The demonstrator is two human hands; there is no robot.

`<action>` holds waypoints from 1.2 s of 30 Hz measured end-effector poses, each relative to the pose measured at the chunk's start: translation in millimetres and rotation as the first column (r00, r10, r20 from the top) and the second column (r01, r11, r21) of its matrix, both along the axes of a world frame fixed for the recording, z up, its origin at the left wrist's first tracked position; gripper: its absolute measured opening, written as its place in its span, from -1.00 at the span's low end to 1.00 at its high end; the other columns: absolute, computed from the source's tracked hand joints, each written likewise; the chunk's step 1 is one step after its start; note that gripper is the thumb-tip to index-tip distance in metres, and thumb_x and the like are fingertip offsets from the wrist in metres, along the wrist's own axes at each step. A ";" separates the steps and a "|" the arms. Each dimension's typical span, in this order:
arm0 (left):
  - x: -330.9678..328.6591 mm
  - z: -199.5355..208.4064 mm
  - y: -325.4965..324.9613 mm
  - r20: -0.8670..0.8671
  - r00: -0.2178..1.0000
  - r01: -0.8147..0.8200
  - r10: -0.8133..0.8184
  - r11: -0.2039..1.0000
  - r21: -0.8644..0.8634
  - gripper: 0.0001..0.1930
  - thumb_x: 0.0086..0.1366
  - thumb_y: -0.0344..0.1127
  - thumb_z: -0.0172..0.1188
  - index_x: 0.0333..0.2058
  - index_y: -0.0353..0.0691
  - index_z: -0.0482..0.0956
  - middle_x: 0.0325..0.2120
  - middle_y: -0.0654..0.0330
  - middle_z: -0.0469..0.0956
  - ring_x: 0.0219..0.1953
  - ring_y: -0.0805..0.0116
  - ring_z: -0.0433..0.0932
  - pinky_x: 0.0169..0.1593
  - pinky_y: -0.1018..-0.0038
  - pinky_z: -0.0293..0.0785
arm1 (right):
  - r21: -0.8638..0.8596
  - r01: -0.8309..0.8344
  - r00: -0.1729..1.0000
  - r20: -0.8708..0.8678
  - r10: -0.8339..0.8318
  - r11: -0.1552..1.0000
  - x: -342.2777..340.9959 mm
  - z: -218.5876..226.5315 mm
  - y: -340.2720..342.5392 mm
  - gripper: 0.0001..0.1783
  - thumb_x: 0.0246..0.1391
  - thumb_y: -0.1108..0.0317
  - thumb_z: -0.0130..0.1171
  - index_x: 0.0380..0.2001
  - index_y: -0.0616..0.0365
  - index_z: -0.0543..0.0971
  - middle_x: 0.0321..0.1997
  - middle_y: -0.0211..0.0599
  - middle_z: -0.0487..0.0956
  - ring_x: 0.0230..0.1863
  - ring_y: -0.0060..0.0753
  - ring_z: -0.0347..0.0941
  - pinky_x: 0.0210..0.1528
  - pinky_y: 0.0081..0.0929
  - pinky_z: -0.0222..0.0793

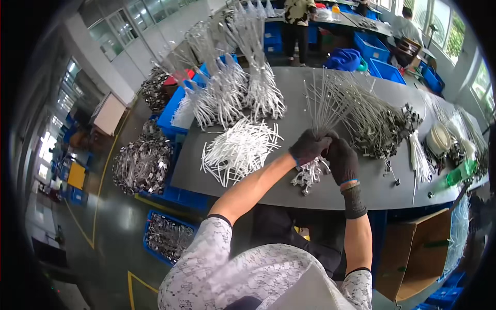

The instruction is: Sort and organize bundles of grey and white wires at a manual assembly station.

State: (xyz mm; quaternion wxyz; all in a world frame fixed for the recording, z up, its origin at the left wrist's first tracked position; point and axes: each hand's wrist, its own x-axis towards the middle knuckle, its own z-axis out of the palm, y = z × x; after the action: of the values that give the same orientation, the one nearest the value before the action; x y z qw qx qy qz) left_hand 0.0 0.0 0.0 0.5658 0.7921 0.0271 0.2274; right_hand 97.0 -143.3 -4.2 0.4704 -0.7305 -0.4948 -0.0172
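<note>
My left hand, in a dark knit glove, is closed round a bundle of thin wires. The wires fan out upward and away from me. Pressed close beside it, my right hand, also gloved, has its fingers curled in at the same bundle. Below both hands show the bundle's white-sleeved ends. Left of my hands lies a loose heap of short white tubes. To the right spreads a pile of thin wires with dark metal end pieces. My fingertips are partly hidden where the gloves meet.
Bundles of white-sleeved wires stand at the grey table's far left. Blue bins flank it. A green bottle and a white roll lie right. An open cardboard box is below. Other people are behind.
</note>
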 end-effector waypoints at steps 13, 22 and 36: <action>-70.5 46.8 -1.3 -0.694 0.720 -0.265 -0.004 0.922 -0.281 -0.48 0.28 0.12 0.20 -0.14 -0.30 0.69 -0.36 -0.02 0.73 -0.33 0.12 0.73 -0.29 0.23 0.61 | -0.007 -0.227 0.974 0.024 0.227 0.974 -157.3 -16.2 -8.3 -0.90 0.05 0.34 0.30 -0.42 0.01 0.55 -0.49 -0.04 0.56 -0.44 0.17 0.53 -0.46 -0.09 0.43; -58.1 31.8 -13.5 -0.645 0.756 -0.208 0.109 0.975 -0.080 -0.69 0.26 -0.04 0.25 -0.40 -0.19 0.59 -0.55 0.10 0.58 -0.35 0.24 0.61 -0.29 0.28 0.49 | 0.347 0.295 0.714 -0.699 0.036 0.890 -152.0 -27.1 -42.3 -0.74 0.32 0.45 0.04 0.03 0.24 0.53 -0.25 -0.42 0.59 -0.38 -0.62 0.44 -0.49 -0.66 0.32; -66.8 -14.1 -12.9 -0.124 0.981 -0.007 0.148 0.669 0.743 -0.69 0.35 -0.09 0.10 -0.08 -0.12 0.62 -0.21 0.03 0.65 -0.16 0.06 0.66 -0.06 0.21 0.56 | -0.035 -0.117 0.991 -0.067 0.115 0.992 -71.8 -13.6 -76.0 -0.73 0.10 0.61 -0.01 -0.17 0.22 0.59 -0.40 -0.11 0.52 -0.44 -0.15 0.45 -0.39 -0.30 0.36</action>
State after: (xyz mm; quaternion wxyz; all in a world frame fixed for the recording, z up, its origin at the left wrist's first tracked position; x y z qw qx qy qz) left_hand -66.8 -12.9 -14.1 0.1823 0.9678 0.0155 0.1729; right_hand 25.3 -219.2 -17.8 0.4719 -0.7097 -0.5213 0.0435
